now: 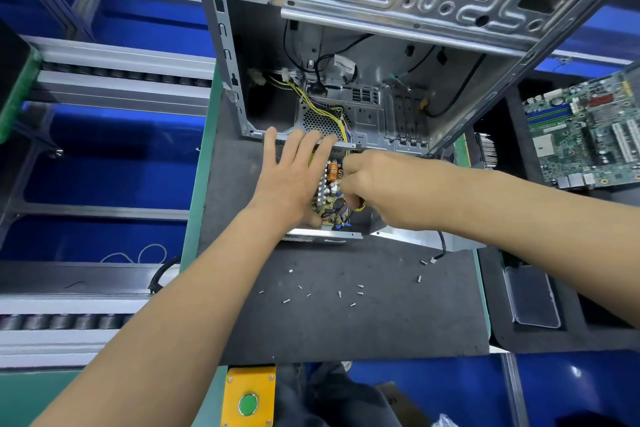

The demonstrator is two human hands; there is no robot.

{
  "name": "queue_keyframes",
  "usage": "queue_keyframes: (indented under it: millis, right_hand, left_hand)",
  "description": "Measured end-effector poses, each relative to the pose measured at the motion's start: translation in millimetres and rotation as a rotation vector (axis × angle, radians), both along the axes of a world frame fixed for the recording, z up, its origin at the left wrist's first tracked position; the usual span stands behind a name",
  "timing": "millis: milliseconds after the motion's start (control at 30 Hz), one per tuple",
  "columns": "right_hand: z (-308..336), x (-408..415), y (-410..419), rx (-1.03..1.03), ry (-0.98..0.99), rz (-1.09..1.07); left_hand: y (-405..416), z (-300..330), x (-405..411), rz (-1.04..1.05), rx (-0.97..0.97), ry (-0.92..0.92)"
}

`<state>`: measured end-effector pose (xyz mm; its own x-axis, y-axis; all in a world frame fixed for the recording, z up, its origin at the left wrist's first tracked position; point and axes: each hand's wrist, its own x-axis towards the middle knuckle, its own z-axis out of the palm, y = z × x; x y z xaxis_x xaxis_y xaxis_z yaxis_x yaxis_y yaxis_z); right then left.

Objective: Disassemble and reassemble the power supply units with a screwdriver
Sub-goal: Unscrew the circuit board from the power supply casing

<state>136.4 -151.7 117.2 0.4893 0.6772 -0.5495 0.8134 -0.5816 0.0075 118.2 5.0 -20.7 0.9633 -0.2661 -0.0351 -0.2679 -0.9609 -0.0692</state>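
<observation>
Opened silver metal power supply unit (pixel 329 198) sits on the dark grey foam work mat (pixel 346 322), toward the mat's far edge, right against the open mouth of the bare silver steel computer case (pixel 381 45) that stands at the far side. PSU lid is off: tan circuit board, copper-wound coil and small capacitors exposed. Yellow, black and blue wire bundle (pixel 322 107) runs from the PSU up into the case.

Left hand (pixel 294 177): flat, fingers straight and spread, pressing on the left part of the PSU, fingertips reaching the case's lower frame rail.

Right hand (pixel 374 184): fingers curled over the right side of the PSU board, pinching something small with a yellow end down at the board. Can't tell if it's a wire or a tool; no screwdriver clearly visible.

Small loose silver screws (pixel 339 294) scattered on the mat toward its near edge, well apart from the PSU, with a few more toward the right edge.

Green printed motherboard (pixel 585 135) lies on black foam off the mat's right side. Clear plastic tray (pixel 531 298) is in a foam recess near the mat's near right corner. Yellow box with green push button (pixel 248 399) is mounted at the near edge of the bench. Grey roller conveyor (pixel 104 80) runs along the left.
</observation>
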Motion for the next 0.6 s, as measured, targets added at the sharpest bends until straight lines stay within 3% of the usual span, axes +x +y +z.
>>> queue_keyframes:
  millis: [267,600]
  right_hand:
    - [-12,-3,-3,-0.13,-0.066,-0.054]
    - [5,5,-38,0.024,-0.102,-0.33]
  left_hand:
    - [0,-1,0,0.006,-0.003,0.008]
    - [3,1,1,-0.005,-0.025,0.033]
